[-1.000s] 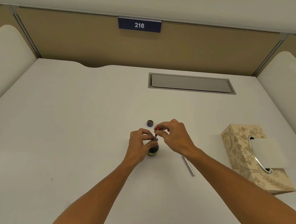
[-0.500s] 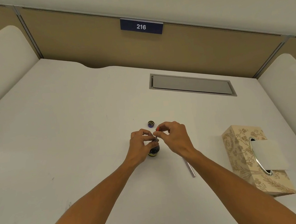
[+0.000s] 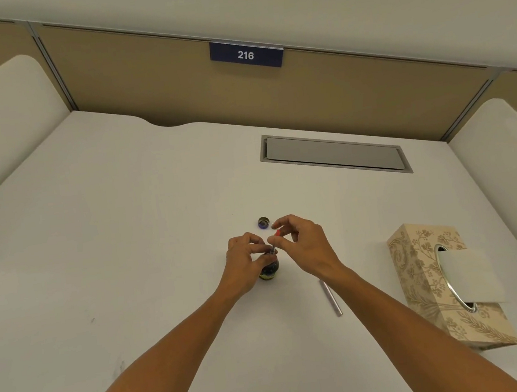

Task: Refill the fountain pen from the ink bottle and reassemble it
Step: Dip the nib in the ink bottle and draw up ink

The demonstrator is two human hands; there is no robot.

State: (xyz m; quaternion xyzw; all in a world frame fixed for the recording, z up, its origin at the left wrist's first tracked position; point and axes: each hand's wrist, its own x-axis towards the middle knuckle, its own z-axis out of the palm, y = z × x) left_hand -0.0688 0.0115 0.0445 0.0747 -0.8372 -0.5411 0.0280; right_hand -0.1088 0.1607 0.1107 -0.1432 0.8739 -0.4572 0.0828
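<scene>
A small dark ink bottle [image 3: 269, 270] stands open on the white desk [image 3: 128, 241]. The pen's front section with its red-tipped converter [image 3: 274, 242] stands tilted in the bottle's mouth. My left hand [image 3: 247, 260] curls round the bottle's neck and pinches the section's lower part. My right hand [image 3: 304, 245] pinches the converter's red top between thumb and fingers. The bottle's cap [image 3: 264, 222] lies upside down just behind the hands. The silver pen barrel [image 3: 331, 297] lies on the desk to the right, under my right forearm.
A patterned tissue box [image 3: 442, 285] with a tissue sticking out stands at the right. A grey cable hatch [image 3: 334, 154] sits in the desk further back. Beige partition walls close off the back and sides.
My right hand's fingers have spread and shifted on the red converter top. The left hand and the bottle have stayed in place.
</scene>
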